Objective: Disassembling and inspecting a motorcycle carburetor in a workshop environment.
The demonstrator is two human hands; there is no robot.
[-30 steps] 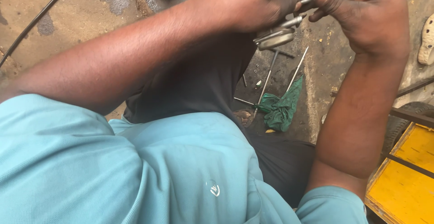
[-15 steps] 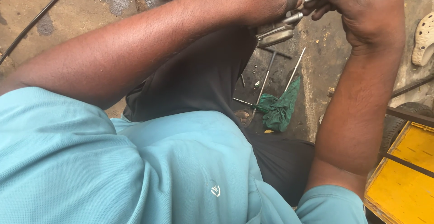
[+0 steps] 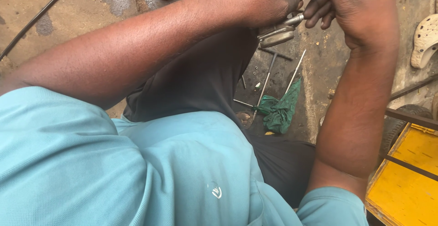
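Our left hand (image 3: 255, 0) and right hand (image 3: 356, 11) both grip one metal part (image 3: 283, 29) at the far edge, perhaps a small assembly. Below on the floor (image 3: 319, 70) lie three thin rods (image 3: 267, 77) beside one green rag (image 3: 280, 109).

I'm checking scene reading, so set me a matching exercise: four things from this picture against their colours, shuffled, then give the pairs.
Things:
1. rag
2. sandal
3. box
4. cable

Colours:
A. yellow
B. black
C. green
D. off-white

Pairs: 1-C, 2-D, 3-A, 4-B
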